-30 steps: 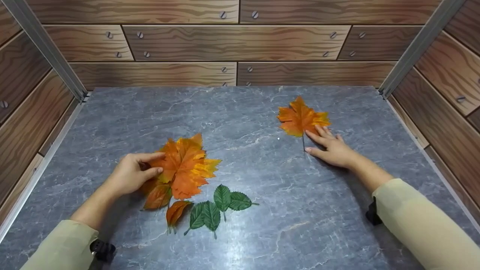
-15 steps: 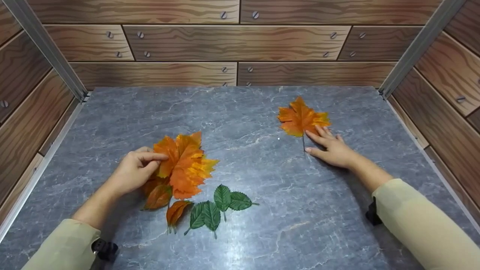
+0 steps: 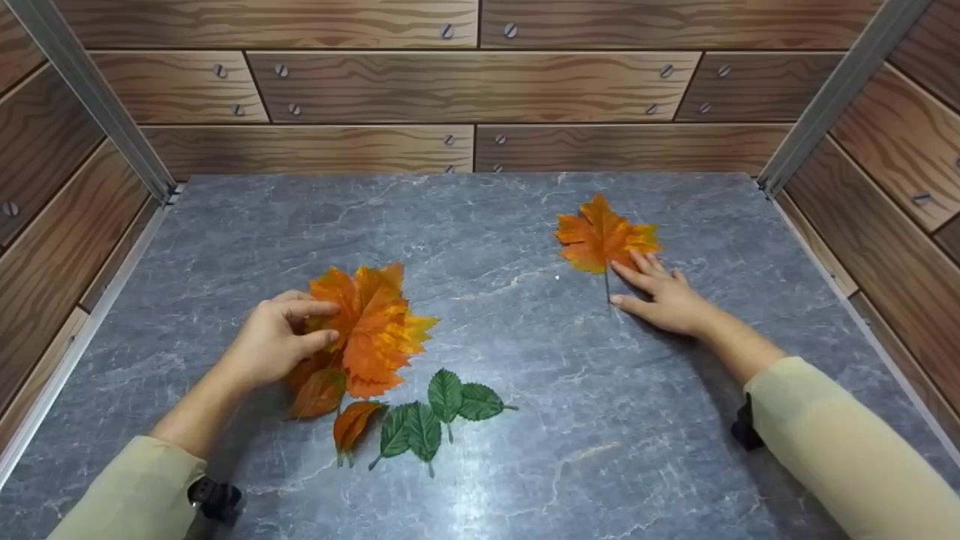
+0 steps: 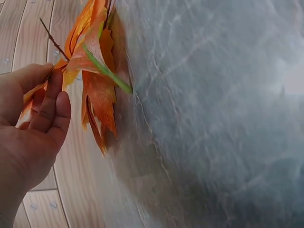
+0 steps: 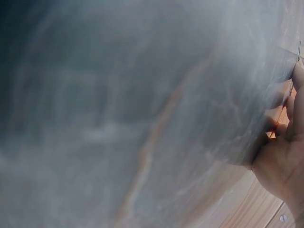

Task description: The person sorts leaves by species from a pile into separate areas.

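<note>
At the left of the head view, my left hand [image 3: 274,337] pinches the left edge of an orange maple leaf [image 3: 375,345] between thumb and fingers. That leaf lies in a small overlapping pile of orange leaves. The left wrist view shows the pinched leaf's thin brown stem [image 4: 53,40] and a green stem [image 4: 107,71] below it. Farther back on the right, my right hand [image 3: 667,300] lies flat with fingers spread, its fingertips on the lower edge of a single orange maple leaf [image 3: 600,232]. The thumb tip touches that leaf's dark stem.
Several green leaves [image 3: 424,431] lie just right of the orange pile. A smaller curled orange leaf [image 3: 352,427] sits at the pile's front. The grey marbled tabletop [image 3: 600,420] ends at wood-patterned walls [image 3: 472,86] behind and on both sides.
My left hand has shifted slightly right, and the leaf it pinches has moved a little over the pile. The right hand and its leaf have stayed still.
</note>
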Motion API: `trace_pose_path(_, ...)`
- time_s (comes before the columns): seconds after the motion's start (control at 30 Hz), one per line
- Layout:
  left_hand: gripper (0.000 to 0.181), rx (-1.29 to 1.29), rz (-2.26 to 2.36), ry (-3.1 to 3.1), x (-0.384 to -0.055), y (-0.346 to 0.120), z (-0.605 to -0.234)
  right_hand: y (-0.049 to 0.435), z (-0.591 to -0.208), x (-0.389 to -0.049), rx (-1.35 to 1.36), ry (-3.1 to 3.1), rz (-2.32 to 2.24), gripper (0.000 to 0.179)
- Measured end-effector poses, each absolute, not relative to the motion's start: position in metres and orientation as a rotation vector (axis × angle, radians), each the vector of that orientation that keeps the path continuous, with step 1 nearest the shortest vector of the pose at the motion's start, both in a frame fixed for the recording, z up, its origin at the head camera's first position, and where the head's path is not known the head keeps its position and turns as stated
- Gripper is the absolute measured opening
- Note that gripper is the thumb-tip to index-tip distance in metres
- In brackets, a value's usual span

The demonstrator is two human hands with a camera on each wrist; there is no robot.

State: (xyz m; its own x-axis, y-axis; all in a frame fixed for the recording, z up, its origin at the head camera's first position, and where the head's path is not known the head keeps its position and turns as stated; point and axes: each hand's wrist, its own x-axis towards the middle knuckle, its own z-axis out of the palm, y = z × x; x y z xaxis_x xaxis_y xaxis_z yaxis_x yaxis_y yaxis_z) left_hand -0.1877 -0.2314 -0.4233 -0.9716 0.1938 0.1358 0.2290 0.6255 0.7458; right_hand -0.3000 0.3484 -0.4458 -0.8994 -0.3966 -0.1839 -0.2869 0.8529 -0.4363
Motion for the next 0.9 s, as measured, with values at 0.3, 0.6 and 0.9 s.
trace_pose_path(0.3,0.026,-0.419,-1.381,-2.779,-0.188,-0.230,-0.423,0.348,-0.446,-0.300,-0.515,2.762,-0.596,0.079)
trace_pose_path(0.6,0.030,-0.451,-1.377,-2.817,-0.189,-0.226,-0.415,0.348,-0.447,-0.301,-0.513,2.757,-0.604,0.080)
trace_pose_path(0.9,0.033,-0.543,-1.382,-2.738,-0.191,-0.212,-0.384,0.349,-0.446,-0.301,-0.510,2.755,-0.600,0.080)
